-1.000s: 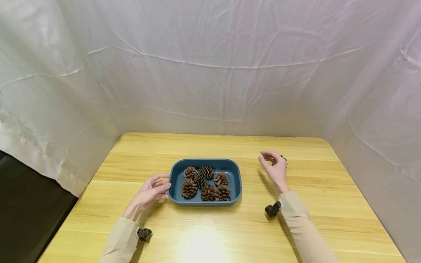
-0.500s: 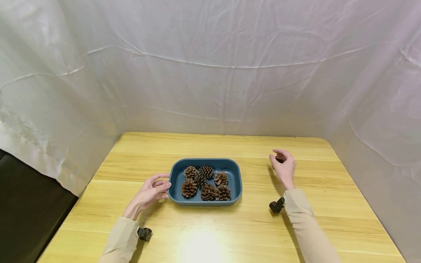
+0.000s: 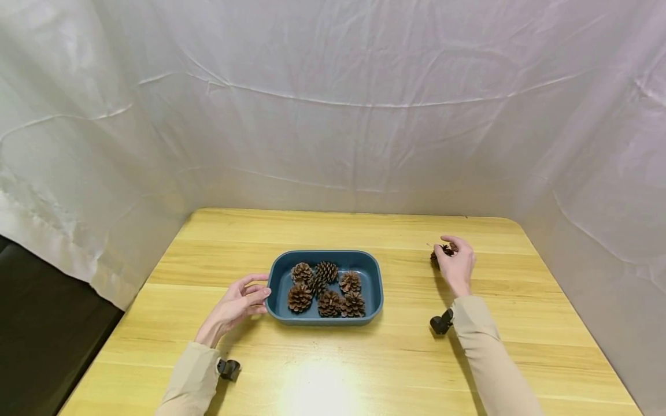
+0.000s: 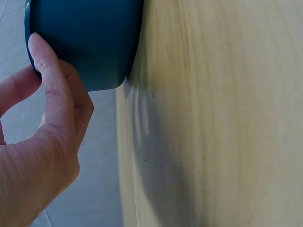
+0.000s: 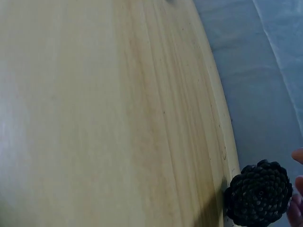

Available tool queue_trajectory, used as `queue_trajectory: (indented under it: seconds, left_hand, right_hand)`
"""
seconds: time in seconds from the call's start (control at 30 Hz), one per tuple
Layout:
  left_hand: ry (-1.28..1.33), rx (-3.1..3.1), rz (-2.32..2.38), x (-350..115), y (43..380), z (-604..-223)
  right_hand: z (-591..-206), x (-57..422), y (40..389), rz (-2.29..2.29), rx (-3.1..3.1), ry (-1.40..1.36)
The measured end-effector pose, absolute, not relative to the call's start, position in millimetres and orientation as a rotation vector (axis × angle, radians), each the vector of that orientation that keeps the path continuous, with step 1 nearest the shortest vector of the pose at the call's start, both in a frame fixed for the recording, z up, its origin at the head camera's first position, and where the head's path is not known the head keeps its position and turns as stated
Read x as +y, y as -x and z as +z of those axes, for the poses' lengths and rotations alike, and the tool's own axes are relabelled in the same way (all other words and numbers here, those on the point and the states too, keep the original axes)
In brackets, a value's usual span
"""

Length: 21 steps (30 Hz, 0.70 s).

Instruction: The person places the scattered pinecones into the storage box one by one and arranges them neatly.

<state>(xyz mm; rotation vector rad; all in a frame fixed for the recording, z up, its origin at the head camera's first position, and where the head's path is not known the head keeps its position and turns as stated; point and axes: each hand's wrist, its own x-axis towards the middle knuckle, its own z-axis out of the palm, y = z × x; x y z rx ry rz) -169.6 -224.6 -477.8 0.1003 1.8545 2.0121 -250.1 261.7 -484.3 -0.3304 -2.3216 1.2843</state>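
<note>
A dark blue rectangular tub (image 3: 325,322) with rounded corners holds several brown pine cones (image 3: 299,298). My left hand (image 3: 234,303) holds the tub's left end, thumb at the rim. The left wrist view shows that thumb (image 4: 52,80) against the blue tub wall (image 4: 90,47). Farther right, my right hand (image 3: 457,266) is at a single pine cone (image 3: 435,259), with thumb and fingers spread about it. In the right wrist view this dark cone (image 5: 259,194) sits just left of the fingertips (image 5: 298,155), and a gap shows beside the upper one.
The wooden table (image 3: 338,231) reaches back to a pale cloth curtain (image 3: 354,144), which also hangs at both sides. A black surface (image 3: 47,323) lies beyond the table's left edge. Black wrist cameras (image 3: 441,322) stick out below both hands.
My right hand has moved right over the lone pine cone, which now shows on the thumb's left instead of behind the hand. The left hand and the tub stay in place.
</note>
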Motion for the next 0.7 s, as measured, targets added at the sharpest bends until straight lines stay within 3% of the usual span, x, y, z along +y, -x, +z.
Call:
queue_trajectory:
  seconds: [0.7]
  left_hand:
    - [-0.105,1.846,2.015,-225,170,-478]
  right_hand:
    - [-480,276,253,1.123,-2.645,0.433]
